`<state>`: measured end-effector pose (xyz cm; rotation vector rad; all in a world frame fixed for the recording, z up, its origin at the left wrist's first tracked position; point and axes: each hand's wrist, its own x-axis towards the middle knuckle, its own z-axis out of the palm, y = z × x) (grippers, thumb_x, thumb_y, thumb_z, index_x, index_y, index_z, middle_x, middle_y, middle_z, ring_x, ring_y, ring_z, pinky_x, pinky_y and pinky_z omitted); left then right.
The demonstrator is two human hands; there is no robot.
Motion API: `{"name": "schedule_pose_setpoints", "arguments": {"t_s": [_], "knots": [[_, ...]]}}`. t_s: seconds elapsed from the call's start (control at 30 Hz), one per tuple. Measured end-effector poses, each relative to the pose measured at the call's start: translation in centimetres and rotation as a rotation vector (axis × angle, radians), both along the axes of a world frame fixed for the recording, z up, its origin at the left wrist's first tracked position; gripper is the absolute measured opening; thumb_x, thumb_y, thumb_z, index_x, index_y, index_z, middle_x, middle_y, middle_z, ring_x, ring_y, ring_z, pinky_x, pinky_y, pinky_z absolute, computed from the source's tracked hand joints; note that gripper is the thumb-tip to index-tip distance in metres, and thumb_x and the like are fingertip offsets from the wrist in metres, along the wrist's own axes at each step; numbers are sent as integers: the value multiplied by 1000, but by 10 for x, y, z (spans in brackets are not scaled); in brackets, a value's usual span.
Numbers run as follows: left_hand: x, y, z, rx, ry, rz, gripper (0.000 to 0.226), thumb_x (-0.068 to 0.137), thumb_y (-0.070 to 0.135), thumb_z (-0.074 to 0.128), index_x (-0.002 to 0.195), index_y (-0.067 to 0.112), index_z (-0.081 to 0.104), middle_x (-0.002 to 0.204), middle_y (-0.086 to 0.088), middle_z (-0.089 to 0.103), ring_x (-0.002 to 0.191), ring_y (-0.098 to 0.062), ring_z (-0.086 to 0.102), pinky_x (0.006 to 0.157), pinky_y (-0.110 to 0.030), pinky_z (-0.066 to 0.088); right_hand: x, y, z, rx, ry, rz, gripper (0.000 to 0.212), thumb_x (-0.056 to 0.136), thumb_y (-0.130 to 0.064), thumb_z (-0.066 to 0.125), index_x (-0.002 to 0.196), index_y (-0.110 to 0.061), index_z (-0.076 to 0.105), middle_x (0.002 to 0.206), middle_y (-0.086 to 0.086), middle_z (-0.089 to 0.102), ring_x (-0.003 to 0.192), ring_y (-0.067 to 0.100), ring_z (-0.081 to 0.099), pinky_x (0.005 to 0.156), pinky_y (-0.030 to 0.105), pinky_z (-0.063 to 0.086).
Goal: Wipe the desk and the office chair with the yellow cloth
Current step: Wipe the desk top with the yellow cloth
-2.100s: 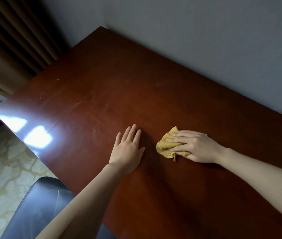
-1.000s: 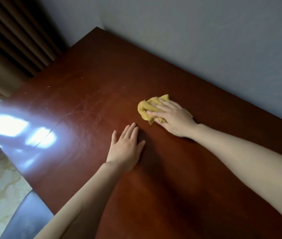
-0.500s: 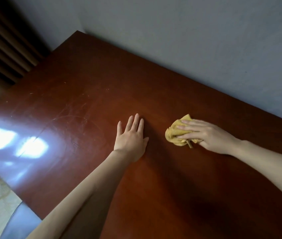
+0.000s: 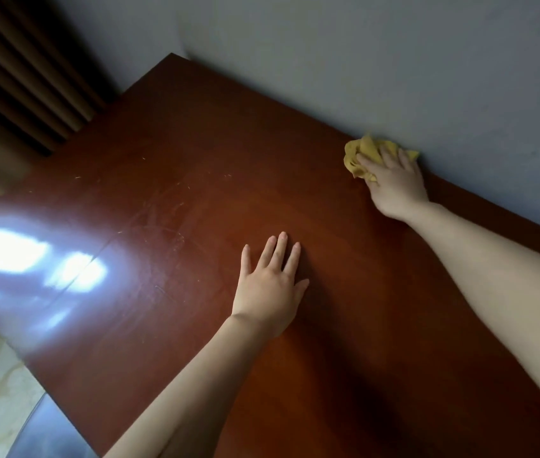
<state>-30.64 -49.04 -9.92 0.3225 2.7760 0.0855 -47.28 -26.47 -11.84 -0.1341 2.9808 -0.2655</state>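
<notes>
Flat left hand (image 4: 268, 289), outstretched right hand (image 4: 394, 183)

My yellow cloth (image 4: 366, 153) is crumpled into a loose wad, lying at the far edge of the table (image 4: 196, 160). My right hand (image 4: 394, 183) rests on it, with the fingers (image 4: 384, 153) spread over the top and pressing it flat. The table is glossy reddish-brown wood with faint scratches and pale specks. The office chair (image 4: 50, 434) shows only as a dark, shiny sliver just beyond the table's near edge.

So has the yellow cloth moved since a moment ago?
Yes. The yellow cloth, pressed under the right hand, has gone from the middle of the desk away to the wall.
</notes>
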Motion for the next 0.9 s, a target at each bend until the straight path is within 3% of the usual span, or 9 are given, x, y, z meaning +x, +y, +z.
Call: {"name": "schedule_pose_setpoints", "arguments": {"t_s": [0.13, 0.37, 0.47, 0.77, 0.9], "knots": [[0, 2, -2, 40, 15, 21, 60, 102, 46, 20, 153, 22, -2, 160, -4, -10, 147, -20, -10, 117, -48, -7, -12, -41, -5, -13, -15, -60, 49, 99, -36, 34, 147, -40, 22, 159, 1, 8, 145, 32, 1, 117, 47, 1], [2, 3, -4, 44, 43, 43, 61, 101, 46, 23, 153, 23, 1, 161, -2, -8, 148, -20, -8, 117, -44, -5, 33, -78, -7, -44, 109, 367, 50, 96, -32, 43, 144, -41, 30, 157, -5, 19, 145, 22, 9, 117, 39, 7], [1, 4, -3, 29, 46, 44, 60, 101, 46, 20, 153, 23, 2, 161, -3, -5, 148, -20, -7, 117, -43, -6, 65, -73, -6, -124, 121, 405, 52, 95, -25, 48, 142, -40, 35, 155, -6, 26, 145, 18, 12, 117, 36, 8], [0, 17, 1, -39, -17, 68, 70, 98, 54, 22, 153, 16, 0, 160, -8, -6, 148, -24, -7, 117, -47, -2, 149, 7, 6, -289, 14, 555, 49, 92, -6, 52, 135, -29, 50, 150, -3, 36, 144, 13, 16, 117, 29, 6], [0, 16, 3, -75, -38, 45, 75, 97, 57, 25, 152, 15, -3, 160, -9, -9, 147, -25, -9, 117, -49, -3, 152, 67, 16, -240, 13, 602, 58, 82, 12, 57, 129, -22, 58, 144, 4, 44, 140, 24, 28, 115, 42, 23]]}}
